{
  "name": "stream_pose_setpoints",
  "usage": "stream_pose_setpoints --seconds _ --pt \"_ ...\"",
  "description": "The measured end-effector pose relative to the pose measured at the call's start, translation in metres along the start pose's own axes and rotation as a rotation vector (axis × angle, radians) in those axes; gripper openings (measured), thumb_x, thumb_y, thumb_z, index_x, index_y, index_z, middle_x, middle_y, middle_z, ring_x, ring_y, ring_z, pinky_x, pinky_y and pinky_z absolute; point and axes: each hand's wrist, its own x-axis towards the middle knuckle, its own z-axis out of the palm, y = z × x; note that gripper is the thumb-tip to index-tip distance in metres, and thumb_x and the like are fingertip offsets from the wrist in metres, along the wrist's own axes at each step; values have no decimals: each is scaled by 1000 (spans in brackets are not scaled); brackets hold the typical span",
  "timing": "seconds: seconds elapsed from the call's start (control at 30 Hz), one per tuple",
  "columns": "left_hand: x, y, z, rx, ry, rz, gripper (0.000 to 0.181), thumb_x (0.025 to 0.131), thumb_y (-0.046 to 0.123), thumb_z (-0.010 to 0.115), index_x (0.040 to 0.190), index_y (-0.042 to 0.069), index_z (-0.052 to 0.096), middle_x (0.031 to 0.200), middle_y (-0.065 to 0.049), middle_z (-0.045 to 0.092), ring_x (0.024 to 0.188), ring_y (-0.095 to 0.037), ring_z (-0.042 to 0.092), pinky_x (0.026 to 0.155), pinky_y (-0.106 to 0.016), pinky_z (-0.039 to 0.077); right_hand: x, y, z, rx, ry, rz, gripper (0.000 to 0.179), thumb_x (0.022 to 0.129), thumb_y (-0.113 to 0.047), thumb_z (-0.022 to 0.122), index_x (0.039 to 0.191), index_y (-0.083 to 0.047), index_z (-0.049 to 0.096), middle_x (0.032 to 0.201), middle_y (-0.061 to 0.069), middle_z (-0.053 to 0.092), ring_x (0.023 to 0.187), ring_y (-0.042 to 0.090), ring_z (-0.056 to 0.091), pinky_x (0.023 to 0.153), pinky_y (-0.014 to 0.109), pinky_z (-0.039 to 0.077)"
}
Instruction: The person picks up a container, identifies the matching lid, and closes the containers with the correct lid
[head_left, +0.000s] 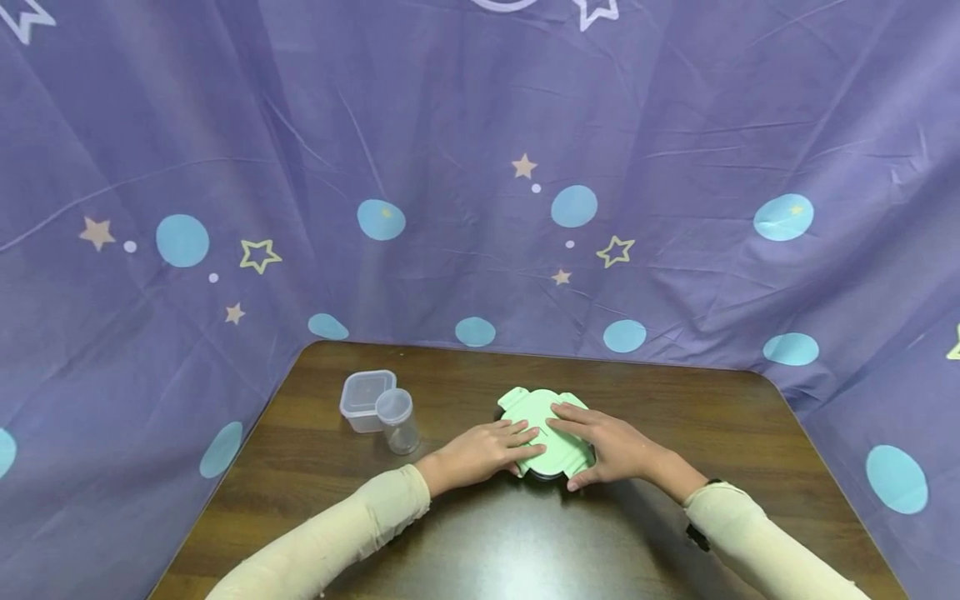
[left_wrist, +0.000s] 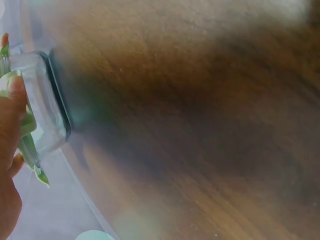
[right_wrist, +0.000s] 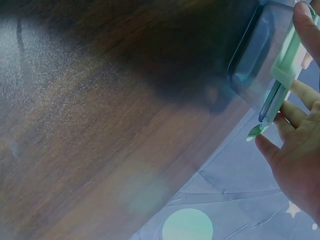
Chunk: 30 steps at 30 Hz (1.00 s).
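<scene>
A green lid with flaps sticking out at its edges sits on a clear container, which rests on the table. From the left, my left hand lays its extended fingers across the lid's top, its thumb by the near edge. My right hand spreads over the right side, fingers on top and thumb at the near right flap. In the right wrist view, the clear container's wall shows below the lid, and the right fingers look spread and mostly straight. Part of the lid is hidden under both hands.
To the left on the brown wooden table stand a small square clear tub with a lid and a clear cylindrical jar, close together. A purple patterned curtain hangs around the table's back and sides.
</scene>
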Motion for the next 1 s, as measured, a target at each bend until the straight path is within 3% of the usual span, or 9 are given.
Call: stream_pose_setpoints --seconds 0.4,0.63,1.0 --pt "5 -6 0 18 2 24 62 85 50 66 140 24 63 141 -1 65 130 -19 62 108 -31 51 0 5 3 -9 12 -10 99 68 -57 88 149 -12 52 158 15 46 144 37 46 110 54 46" --pt "2 -6 -1 -8 -5 20 58 88 49 66 140 23 63 140 -2 65 130 -20 62 108 -32 51 0 0 3 -3 16 -4 99 68 -55 89 149 -12 52 158 15 46 145 38 45 109 55 47" --pt "10 -4 -9 -24 -122 -29 62 86 48 71 143 28 60 145 0 61 132 -19 61 103 -30 54 -1 2 3 -17 15 -4 98 69 -57 88 149 -12 53 158 15 46 144 38 45 108 55 48"
